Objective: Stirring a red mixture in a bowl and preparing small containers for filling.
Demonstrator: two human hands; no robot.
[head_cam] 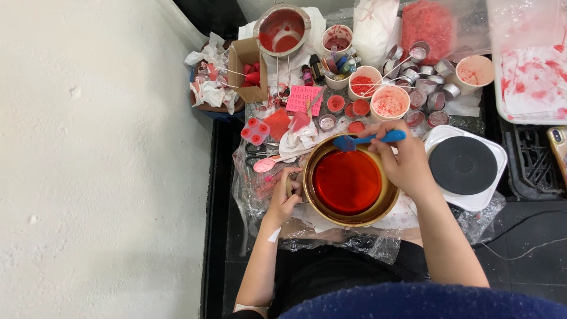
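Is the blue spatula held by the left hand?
No, the right hand holds the blue spatula, while the left hand grips the pot.

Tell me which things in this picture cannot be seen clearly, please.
Head view only:
- Left hand: its fingers on the pot's side handle cover the handle.
- Blue spatula: the right hand covers its handle end.
- Gold pot: red liquid hides its bottom.
- Phone: cut off by the right edge.
- Small metal cups: too small to tell their contents.
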